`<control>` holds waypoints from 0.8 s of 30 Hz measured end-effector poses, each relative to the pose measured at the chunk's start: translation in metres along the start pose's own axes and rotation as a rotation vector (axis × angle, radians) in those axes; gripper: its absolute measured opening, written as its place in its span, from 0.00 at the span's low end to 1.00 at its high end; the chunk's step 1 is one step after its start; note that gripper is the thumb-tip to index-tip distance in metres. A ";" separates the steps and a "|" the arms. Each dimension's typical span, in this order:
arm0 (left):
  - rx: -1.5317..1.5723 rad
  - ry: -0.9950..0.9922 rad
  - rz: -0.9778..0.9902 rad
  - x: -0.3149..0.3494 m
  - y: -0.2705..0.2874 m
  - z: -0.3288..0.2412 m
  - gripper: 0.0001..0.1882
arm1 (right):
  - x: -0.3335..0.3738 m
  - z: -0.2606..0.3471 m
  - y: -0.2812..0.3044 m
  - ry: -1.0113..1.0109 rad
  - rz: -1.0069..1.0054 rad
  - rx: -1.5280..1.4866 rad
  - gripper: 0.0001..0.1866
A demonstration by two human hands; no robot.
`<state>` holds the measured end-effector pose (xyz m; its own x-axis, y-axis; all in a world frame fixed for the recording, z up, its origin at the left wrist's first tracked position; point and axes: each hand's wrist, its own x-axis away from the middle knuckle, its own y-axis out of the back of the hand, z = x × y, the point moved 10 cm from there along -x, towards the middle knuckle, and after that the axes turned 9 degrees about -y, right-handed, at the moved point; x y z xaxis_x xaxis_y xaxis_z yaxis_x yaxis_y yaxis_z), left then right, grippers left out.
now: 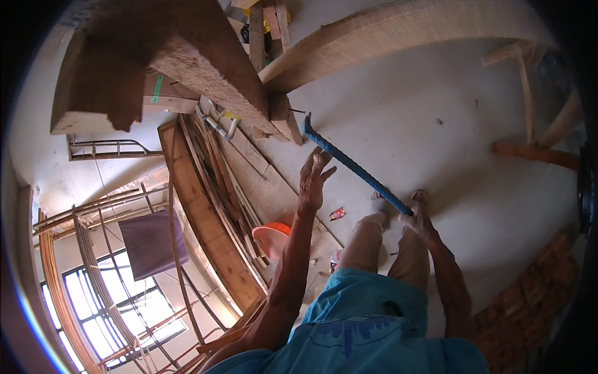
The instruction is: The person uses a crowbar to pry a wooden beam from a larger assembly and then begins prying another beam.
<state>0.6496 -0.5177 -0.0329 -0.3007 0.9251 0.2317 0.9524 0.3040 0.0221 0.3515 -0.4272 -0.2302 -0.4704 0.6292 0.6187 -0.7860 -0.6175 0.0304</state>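
My right hand is wrapped round the lower end of a blue pry bar, which has a ribbed shaft and a bent claw at its far end. The claw is close to a nail sticking out sideways from a small wooden block. Just left of the shaft, my left hand is raised with its fingers apart, holding nothing. Its fingertips are near the bar; whether they touch it I cannot tell. The block sits beneath the joint of a thick rough beam and a long timber.
Long boards lean along the left side, with an orange basin beside them. A stack of bricks stands at the lower right. Wooden props are at the far right. A red wrapper lies on the floor near my feet.
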 end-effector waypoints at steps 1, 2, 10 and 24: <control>0.031 -0.015 0.016 -0.009 -0.012 -0.008 0.36 | 0.000 0.001 0.000 -0.010 0.022 -0.037 0.12; 0.064 -0.030 0.035 -0.013 -0.021 -0.012 0.36 | 0.003 0.012 0.004 0.013 0.001 -0.048 0.13; 0.140 -0.087 0.088 -0.030 -0.020 -0.013 0.25 | -0.018 0.008 0.001 -0.045 -0.064 -0.057 0.15; 0.026 -0.099 0.105 -0.036 -0.015 -0.040 0.22 | -0.036 0.045 -0.023 -0.100 -0.100 -0.026 0.12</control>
<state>0.6483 -0.5642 -0.0027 -0.2039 0.9697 0.1347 0.9777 0.2087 -0.0225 0.4046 -0.4570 -0.2176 -0.3480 0.6359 0.6888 -0.8376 -0.5410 0.0763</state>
